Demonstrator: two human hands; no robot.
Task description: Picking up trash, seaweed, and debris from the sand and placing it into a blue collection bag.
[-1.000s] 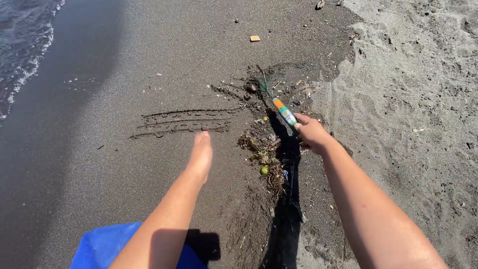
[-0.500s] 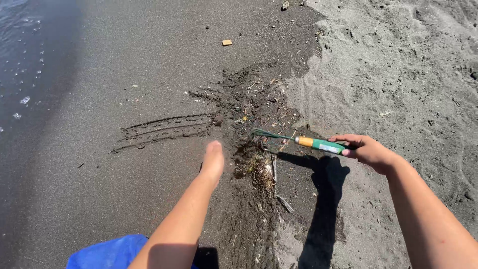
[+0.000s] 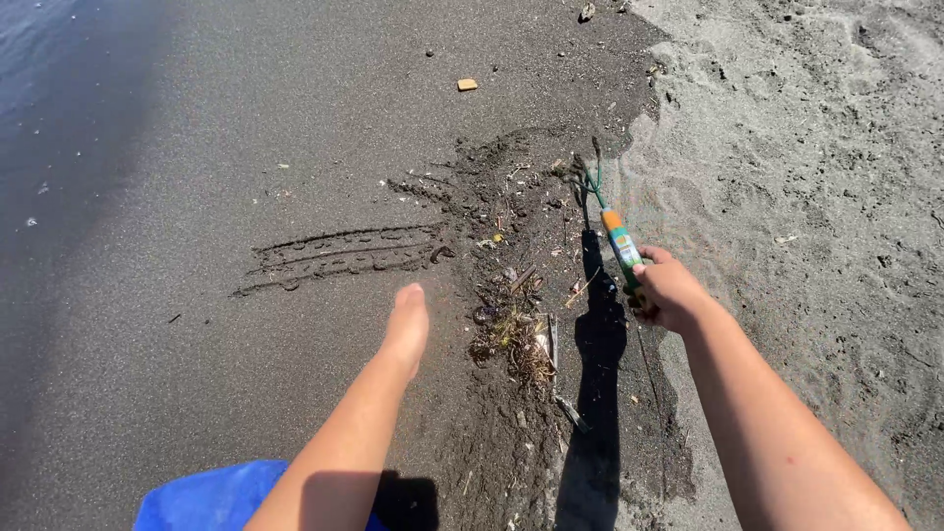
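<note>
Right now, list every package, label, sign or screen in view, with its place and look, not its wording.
Label: a pale strip wrapped round the green part of the hand rake handle, just above the right hand gripping it.
No packages, signs or screens show on the sand.

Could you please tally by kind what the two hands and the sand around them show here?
Hand rakes: 1, the green-pronged hand rake gripped by the right hand.
Debris piles: 1, the debris pile beside the open left hand.
Tan chips: 1, the tan chip.
Blue things: 1, the blue thing.
Total: 4.
</note>
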